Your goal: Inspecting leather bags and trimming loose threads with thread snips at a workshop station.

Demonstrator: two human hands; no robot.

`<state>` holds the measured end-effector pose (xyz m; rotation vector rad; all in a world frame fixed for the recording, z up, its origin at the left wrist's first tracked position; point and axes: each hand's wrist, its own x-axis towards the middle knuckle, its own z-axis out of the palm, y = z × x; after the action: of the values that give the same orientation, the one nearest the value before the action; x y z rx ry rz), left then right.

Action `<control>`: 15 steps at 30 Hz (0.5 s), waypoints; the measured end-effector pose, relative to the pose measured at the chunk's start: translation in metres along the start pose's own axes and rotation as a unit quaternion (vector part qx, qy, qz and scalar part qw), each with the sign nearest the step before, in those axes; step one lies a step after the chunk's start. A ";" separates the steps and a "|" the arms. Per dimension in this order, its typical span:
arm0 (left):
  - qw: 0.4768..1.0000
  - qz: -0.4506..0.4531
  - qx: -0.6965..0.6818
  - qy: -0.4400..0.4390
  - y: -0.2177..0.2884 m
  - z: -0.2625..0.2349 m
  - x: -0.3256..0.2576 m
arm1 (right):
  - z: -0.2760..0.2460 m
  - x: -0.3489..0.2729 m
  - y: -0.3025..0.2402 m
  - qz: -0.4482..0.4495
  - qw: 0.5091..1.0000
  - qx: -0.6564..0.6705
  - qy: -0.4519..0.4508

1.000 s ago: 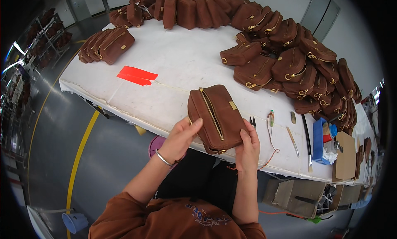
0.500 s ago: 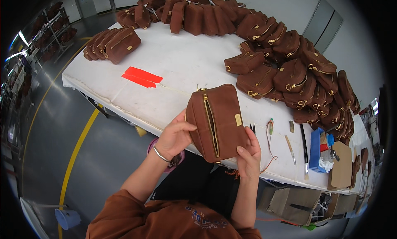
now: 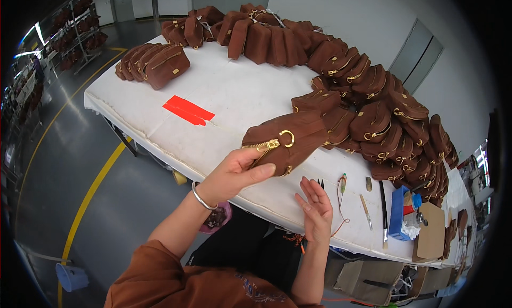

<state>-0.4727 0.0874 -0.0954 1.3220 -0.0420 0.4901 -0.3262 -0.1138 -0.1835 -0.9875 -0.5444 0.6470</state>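
A brown zippered pouch (image 3: 298,129) is held up over the table's near edge, turned so that one end faces me. That end carries a gold ring and a gold zipper pull (image 3: 269,145). My left hand (image 3: 229,175), with a silver bangle at the wrist, grips the pouch by its near left end, thumb on the side below the zipper. To the right of the pouch and apart from it, my right hand (image 3: 317,209) is held up with its fingers apart and nothing in it.
Many similar brown pouches (image 3: 373,121) are heaped along the table's far and right sides; a short row (image 3: 152,64) stands at far left. Red tape (image 3: 188,110) lies on the white table (image 3: 234,89). A brush (image 3: 384,217), slim tools and a blue box (image 3: 397,213) sit right.
The pouch has turned from its zippered front to its ringed end. My right hand has let go of it, while my left hand keeps hold.
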 end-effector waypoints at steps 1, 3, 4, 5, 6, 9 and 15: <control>0.999 -0.009 0.053 -0.009 0.005 0.002 0.002 | 0.002 0.001 -0.001 -0.003 1.000 0.007 -0.008; 0.988 0.025 0.153 -0.020 0.005 0.002 0.005 | 0.008 0.002 -0.003 -0.007 1.000 0.016 -0.015; 0.966 0.057 0.250 -0.031 0.003 0.003 0.006 | 0.013 0.002 -0.006 -0.006 1.000 0.005 -0.012; 0.962 0.071 0.261 -0.021 0.001 0.004 0.004 | 0.017 0.002 -0.009 -0.005 1.000 -0.005 -0.009; 0.963 0.069 0.261 -0.025 -0.002 0.002 0.002 | 0.021 0.002 -0.010 -0.005 1.000 -0.004 -0.005; 0.989 -0.016 0.143 -0.033 -0.009 0.001 -0.005 | 0.027 0.001 -0.017 -0.036 0.998 -0.042 -0.004; 0.994 -0.095 -0.027 -0.050 -0.011 0.004 -0.016 | 0.041 0.000 -0.030 -0.128 0.981 -0.131 0.065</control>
<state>-0.4825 0.0763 -0.1091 1.2826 -0.0122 0.2596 -0.3473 -0.1018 -0.1389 -1.1733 -0.6379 0.2822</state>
